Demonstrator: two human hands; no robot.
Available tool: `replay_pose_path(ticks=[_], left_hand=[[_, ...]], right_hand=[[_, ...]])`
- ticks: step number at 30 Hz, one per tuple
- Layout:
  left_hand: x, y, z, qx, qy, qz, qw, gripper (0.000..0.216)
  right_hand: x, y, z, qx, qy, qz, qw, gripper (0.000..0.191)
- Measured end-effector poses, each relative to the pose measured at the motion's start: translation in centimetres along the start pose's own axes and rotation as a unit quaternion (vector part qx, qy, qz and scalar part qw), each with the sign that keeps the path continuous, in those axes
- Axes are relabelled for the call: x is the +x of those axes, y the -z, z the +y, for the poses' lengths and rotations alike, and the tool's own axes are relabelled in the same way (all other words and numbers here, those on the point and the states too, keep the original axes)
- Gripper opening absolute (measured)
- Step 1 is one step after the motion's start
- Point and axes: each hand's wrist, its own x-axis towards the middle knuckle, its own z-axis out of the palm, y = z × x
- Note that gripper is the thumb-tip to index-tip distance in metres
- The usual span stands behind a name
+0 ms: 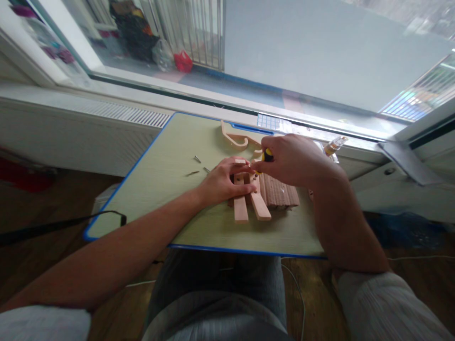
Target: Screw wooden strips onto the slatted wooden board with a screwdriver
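Note:
My right hand [289, 158] is closed around a yellow and black screwdriver [268, 155], pointed down at a pale wooden hook [260, 208]. A screw head seems to show near its tip, though the exact contact is unclear. With thumb and fingers, my left hand [225, 179] grips the wooden pieces, steadying that hook and a second wooden hook [241, 210] beside it. Both lie against a brown ridged slab [280, 192], partly hidden by my hands. Behind them rests a loose curved wooden hook [234, 141], with another piece partly covered by my right hand.
Several loose screws, one a silver screw [197, 159], lie left of my left hand on the blue-edged table [152, 189]. A clear bottle [335, 145] stands at the back right by the window sill. A black strap [106, 213] crosses the left edge.

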Motion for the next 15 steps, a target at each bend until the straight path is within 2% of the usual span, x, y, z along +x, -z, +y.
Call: replay_pose_path(ticks=[5,12,15], left_hand=[[-0.02,-0.03,-0.06,0.003,0.004,0.004,1.0,0.061],[0.04,0.08,0.25,-0.007,-0.002,-0.009,1.0,0.056],[0.05,0.11,0.29,0.002,-0.008,-0.004,1.0,0.054]], right_hand=[[0.0,0.0,-0.13,-0.011,0.006,-0.01,1.0,0.049],[-0.42,0.14,0.38,0.009,0.058,-0.041,0.997,0.039],[-0.45,0.23,0.18,0.012,0.048,-0.038,0.998,0.038]])
